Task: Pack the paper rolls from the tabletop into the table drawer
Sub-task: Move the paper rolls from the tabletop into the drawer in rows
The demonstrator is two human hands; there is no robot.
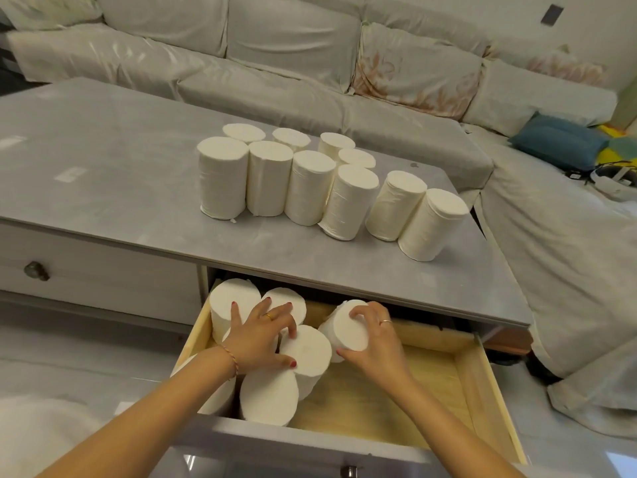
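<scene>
White paper rolls (348, 201), grey tabletop (103, 160), possibly floral cushion (413, 74)

soft, even indoor light, faint glare on the tabletop (103, 174), wide-angle bending at edges, corners perhaps slightly blurred.

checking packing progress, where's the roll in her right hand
In the head view, the roll under the right hand sits tilted in the open drawer, just right of the packed rolls.
</scene>
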